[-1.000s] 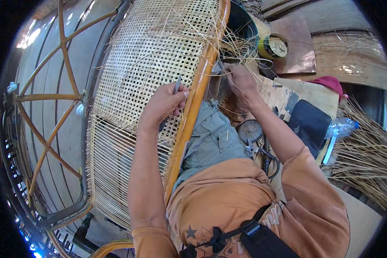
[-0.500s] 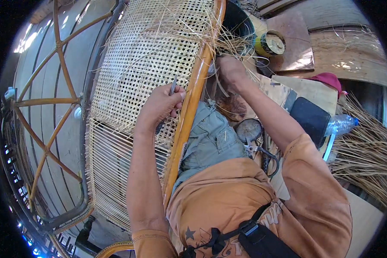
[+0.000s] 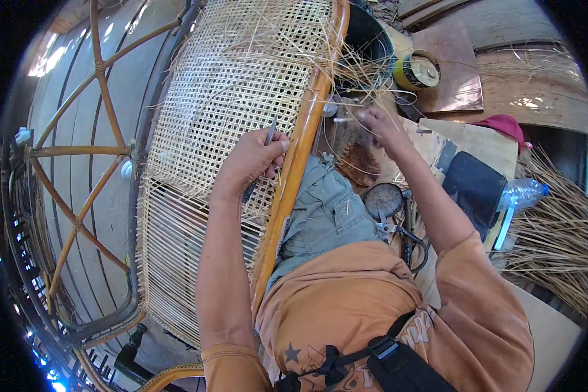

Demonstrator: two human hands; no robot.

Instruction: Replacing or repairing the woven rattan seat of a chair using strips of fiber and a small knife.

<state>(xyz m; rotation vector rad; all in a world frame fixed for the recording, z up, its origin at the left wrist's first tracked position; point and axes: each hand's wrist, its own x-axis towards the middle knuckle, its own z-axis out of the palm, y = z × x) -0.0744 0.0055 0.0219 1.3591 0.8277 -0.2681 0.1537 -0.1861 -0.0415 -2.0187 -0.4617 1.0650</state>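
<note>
My left hand (image 3: pixel 255 157) rests on the woven cane panel (image 3: pixel 235 98), close to its glossy orange-brown rail (image 3: pixel 300 144). Its fingers are closed around a pointed metal tool (image 3: pixel 272 130), whose tip sticks up past the thumb; something dark, perhaps its handle, shows below the palm. To the right of the rail, my right hand (image 3: pixel 380 129) is raised over the work boards with its fingers pinched. A thin pale thing (image 3: pixel 342 119), smeared by motion, juts left from those fingertips. The panel's lower part has only parallel strands, while the upper part is an open lattice with loose strip ends.
Beyond my right hand stand a dark bucket (image 3: pixel 369 46) with cane strips over its rim and a yellow-green can (image 3: pixel 417 70). Pliers (image 3: pixel 389 228), a round dark dish (image 3: pixel 383 199), a black case (image 3: pixel 473 189), and a plastic bottle (image 3: pixel 521 194) lie nearer. Bundled cane (image 3: pixel 549 242) lies far right.
My right hand has pulled back from beside the rail and bucket, moving to the right and slightly nearer. My left hand keeps its grip on the tool against the panel.
</note>
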